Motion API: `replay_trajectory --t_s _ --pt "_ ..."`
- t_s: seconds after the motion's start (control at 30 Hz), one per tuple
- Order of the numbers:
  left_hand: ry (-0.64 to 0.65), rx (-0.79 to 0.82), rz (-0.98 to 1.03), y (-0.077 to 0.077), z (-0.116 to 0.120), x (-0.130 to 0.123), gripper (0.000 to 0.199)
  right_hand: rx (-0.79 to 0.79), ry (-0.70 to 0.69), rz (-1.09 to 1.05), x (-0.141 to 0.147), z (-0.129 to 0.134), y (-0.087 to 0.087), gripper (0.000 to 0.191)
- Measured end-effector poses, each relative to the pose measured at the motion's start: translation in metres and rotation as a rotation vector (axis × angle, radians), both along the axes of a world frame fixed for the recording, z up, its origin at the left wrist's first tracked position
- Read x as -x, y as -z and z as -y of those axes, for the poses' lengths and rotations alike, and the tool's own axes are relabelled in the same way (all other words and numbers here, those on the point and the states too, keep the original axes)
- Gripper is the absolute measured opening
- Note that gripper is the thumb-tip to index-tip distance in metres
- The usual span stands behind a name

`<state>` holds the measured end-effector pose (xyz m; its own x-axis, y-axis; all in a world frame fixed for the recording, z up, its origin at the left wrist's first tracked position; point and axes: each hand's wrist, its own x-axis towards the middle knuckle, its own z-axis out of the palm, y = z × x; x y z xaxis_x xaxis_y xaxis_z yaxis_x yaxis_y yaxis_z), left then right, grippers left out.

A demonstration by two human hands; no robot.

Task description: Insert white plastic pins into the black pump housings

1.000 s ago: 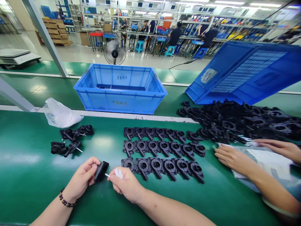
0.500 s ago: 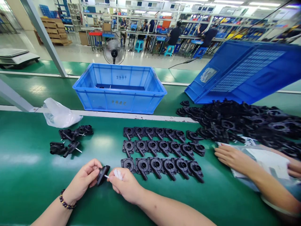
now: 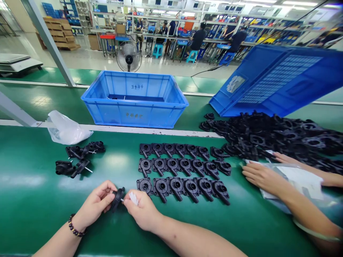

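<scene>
Black plastic part (image 3: 118, 198) sat pinched in our left hand (image 3: 95, 207), low over the green table (image 3: 32, 200), just left of the laid-out rows. Our right hand (image 3: 142, 210) was closed on a thin white pin (image 3: 122, 200) at the part, with a few more white slips (image 3: 133, 198) tucked between its fingers.

Risks, as we judged them: the pin was slender and could bend or go in crooked if pushed off-line. The spare slips were loosely held and could drop among the rows of parts (image 3: 182, 171). A slip of the left-hand grip would let the part fall onto the nearest row and knock it out of order. A co-worker's hand (image 3: 261, 176) lay flat on a clear bag (image 3: 300, 180) close to the right end of the rows; a sweep from there could disturb them too.

Containers: the blue bin (image 3: 134, 100) beyond the white strip stood upright, and we saw only a little dark material low inside, too shadowed to identify. A second blue bin (image 3: 278, 80) was tipped up behind a loose heap of black parts (image 3: 270, 135) on the table. A crumpled white bag (image 3: 65, 128) lay at left, contents unclear. A small cluster of parts (image 3: 77, 159) with pins showing lay near it.
</scene>
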<state>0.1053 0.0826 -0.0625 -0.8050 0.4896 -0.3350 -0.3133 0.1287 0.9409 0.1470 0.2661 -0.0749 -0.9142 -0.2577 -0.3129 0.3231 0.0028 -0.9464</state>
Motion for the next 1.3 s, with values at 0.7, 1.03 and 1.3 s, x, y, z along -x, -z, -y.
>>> replay_trajectory --t_s 0.7,1.03,1.3 --pt "-0.054 0.491 -0.81 -0.049 0.009 -0.015 0.011 0.167 0.142 -0.07 0.002 0.0 -0.002 0.036" --pt "0.376 1.074 -1.089 -0.063 0.006 0.01 0.017 0.018 0.089 -0.143 0.0 -0.001 -0.003 0.021" --pt "0.248 1.06 -1.055 -0.057 0.015 0.022 0.012 0.015 -0.01 -0.141 -0.003 0.002 -0.011 0.011"
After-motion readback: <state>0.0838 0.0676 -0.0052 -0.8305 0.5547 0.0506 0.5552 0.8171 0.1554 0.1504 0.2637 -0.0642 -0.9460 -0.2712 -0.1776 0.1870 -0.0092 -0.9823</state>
